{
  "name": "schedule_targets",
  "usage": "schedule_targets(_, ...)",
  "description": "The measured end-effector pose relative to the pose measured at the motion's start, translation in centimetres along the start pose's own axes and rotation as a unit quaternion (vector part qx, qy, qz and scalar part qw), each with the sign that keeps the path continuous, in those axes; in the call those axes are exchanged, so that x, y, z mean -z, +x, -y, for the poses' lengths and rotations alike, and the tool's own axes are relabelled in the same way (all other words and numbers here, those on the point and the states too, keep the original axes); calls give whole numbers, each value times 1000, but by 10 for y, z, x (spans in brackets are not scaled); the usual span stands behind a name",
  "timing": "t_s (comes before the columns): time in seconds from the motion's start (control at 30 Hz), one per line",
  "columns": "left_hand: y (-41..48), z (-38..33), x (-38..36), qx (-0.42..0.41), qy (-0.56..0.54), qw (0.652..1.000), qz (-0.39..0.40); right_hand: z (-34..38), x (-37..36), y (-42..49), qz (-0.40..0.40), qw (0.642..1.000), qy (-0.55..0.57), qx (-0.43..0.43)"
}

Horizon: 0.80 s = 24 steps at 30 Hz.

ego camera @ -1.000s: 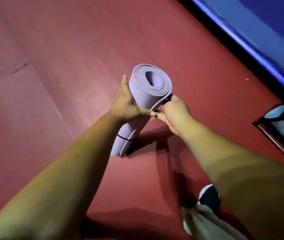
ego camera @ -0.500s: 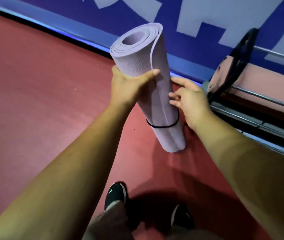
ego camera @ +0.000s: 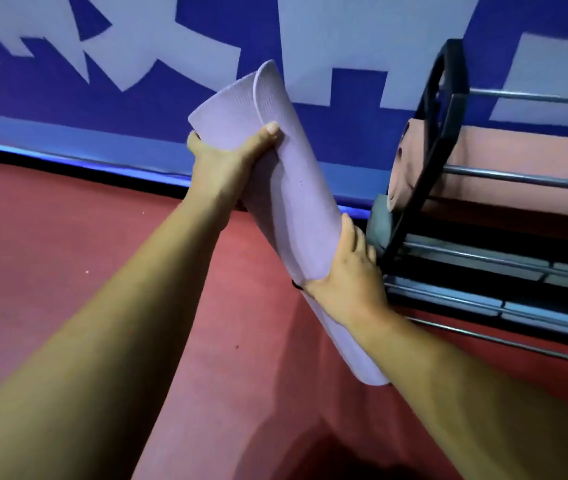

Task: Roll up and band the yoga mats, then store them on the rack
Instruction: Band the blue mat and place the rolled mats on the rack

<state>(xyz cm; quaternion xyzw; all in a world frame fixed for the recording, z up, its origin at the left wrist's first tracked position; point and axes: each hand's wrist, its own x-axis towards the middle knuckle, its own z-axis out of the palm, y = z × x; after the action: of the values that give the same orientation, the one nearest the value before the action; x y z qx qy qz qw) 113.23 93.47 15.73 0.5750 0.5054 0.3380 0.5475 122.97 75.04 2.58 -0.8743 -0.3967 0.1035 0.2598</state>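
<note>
My left hand point(ego camera: 222, 164) and right hand point(ego camera: 348, 282) both clasp the rolled mat point(ego camera: 289, 188), tilted left of the rack point(ego camera: 442, 140), presumably for shelving.

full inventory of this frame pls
rolled lilac foam yoga mat: 1, lilac, tilted, centre frame
thin black elastic band: 1, black, round the mat, mostly hidden
black-framed metal-rail rack: 1, black and silver, right side
rolled pink mat: 1, pink, upper rack tier
grey-blue roll: 1, grey-blue, rack, below pink mat
red floor: 1, red, lower frame
blue wall banner with pale shapes: 1, blue, top
left hand: 1, grips mat's upper end
right hand: 1, grips mat's lower part
</note>
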Motion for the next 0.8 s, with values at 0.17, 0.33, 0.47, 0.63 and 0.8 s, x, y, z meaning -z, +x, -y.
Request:
schedule_targets(0.17,18,-24,18,-165,143,973,-80,9,-15,6,10,1000,-15,23)
schedule_targets(0.33,34,-24,52,-117,153,972,-133,28,-23,4,50,997,-17,51)
schedule_targets(0.47,33,-23,99,-86,102,972,-196,31,-25,8,27,996,51,69)
schedule_targets(0.63,27,-30,175,-66,72,956,-276,70,-12,-4,133,979,118,-102)
schedule_targets(0.8,15,-31,255,-13,-90,943,-320,149,-18,-1,381,705,519,-297)
